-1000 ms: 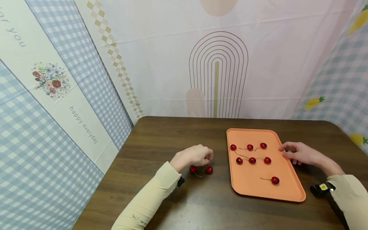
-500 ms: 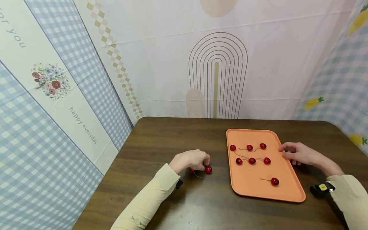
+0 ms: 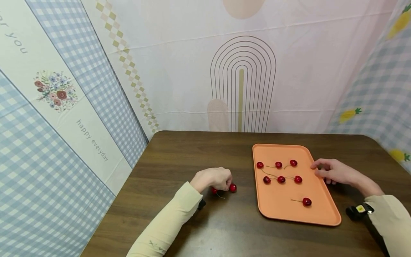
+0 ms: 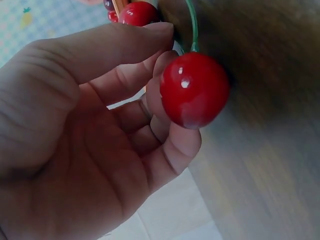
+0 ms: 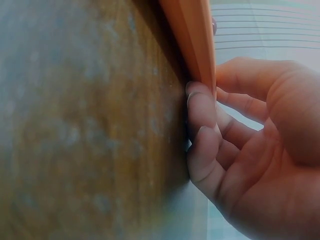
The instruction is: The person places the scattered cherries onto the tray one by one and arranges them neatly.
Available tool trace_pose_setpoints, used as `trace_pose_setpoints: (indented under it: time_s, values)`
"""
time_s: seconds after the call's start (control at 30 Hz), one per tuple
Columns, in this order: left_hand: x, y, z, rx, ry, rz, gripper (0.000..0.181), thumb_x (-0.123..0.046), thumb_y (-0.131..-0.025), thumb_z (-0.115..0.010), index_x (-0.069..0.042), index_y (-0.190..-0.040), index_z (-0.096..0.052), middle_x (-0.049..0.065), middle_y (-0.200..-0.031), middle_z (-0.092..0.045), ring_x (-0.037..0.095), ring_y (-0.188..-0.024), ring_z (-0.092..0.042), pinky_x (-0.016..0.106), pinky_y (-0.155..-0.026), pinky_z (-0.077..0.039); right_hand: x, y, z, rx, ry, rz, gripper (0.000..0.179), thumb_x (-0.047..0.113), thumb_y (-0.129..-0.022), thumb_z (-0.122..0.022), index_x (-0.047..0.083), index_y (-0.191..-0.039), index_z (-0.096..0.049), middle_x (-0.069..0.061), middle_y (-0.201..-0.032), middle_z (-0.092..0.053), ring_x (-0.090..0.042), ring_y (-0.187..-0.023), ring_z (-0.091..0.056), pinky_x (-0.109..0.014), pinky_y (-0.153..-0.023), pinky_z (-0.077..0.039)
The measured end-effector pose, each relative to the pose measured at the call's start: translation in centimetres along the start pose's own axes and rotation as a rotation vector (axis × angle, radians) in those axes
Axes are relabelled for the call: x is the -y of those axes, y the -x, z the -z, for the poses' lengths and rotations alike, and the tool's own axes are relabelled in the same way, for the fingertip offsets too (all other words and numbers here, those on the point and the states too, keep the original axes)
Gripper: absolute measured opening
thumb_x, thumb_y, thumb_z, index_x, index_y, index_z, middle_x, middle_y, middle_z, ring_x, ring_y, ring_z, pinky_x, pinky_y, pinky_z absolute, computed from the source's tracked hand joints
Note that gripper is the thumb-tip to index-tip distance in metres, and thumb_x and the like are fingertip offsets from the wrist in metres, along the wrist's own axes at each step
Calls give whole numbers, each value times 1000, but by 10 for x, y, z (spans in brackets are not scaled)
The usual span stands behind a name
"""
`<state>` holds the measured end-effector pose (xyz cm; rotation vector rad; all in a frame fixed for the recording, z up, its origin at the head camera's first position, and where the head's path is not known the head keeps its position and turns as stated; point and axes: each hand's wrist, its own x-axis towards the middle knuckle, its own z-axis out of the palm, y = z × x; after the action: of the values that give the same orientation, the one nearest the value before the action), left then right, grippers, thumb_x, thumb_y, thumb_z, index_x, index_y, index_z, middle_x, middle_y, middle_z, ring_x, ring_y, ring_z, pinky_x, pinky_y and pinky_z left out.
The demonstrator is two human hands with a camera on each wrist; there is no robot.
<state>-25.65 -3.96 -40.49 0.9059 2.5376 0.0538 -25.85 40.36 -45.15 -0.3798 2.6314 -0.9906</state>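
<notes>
My left hand (image 3: 216,178) is low over the table's middle, thumb and index finger curled together beside a red cherry (image 3: 232,188). It seems to pinch that cherry's stem, though the fingers hide the contact. Under the hand lies a second cherry (image 3: 214,191), large in the left wrist view as a glossy red cherry (image 4: 196,91) with a green stem, close to the other fingers. On the right, my right hand (image 3: 340,173) grips the edge of the orange tray (image 3: 282,208). In the right wrist view, the thumb is against one side of the tray rim (image 5: 192,40), fingertips against the other.
Several cherries (image 3: 281,179) with stems lie on the tray in two rough rows. One more cherry (image 3: 307,202) sits nearer its front edge. The brown wooden table (image 3: 179,153) ends at a patterned cloth backdrop (image 3: 179,89).
My left hand has come down and slightly left to the two table cherries, its fingers closing beside the right one. My right hand and the tray have stayed put.
</notes>
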Motion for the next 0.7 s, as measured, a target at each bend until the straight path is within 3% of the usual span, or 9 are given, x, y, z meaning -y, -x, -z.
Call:
trace_pose_setpoints:
  time_s: [0.1,0.23,0.4,0.7]
  values:
    - [1,-1,1,8,-5,11,28,-5,-80,-65,-20,-58,-56,-10,-57,-47,4,-52,-43,21,-48,-33,-1,0,1,6,4,4,35,22,-100,-56,-1,-126,-54,-5,-75,-55,-14,-59,-54,-29,-52,-47]
    - [2,-1,3,-7,11,23,18,-11,-81,-69,-21,-67,-64,-11,-65,-56,4,-60,-51,21,-54,-41,-1,1,1,0,10,8,35,22,-100,-56,-1,-125,-54,-5,-75,-55,-14,-59,-54,-29,-52,-47]
    - [3,3,5,-15,52,27,17,-10,-84,-65,-19,-70,-60,-7,-64,-55,7,-57,-49,23,-54,-39,-1,1,-4,5,1,9,34,22,-99,-57,-1,-125,-54,-4,-75,-56,-14,-59,-54,-29,-52,-47]
    - [-7,1,17,-49,60,-26,7,-11,-85,-65,-16,-81,-64,-6,-73,-58,8,-63,-52,24,-55,-42,0,1,0,-8,0,18,34,21,-99,-57,-1,-124,-54,-4,-74,-55,-14,-58,-54,-29,-52,-47]
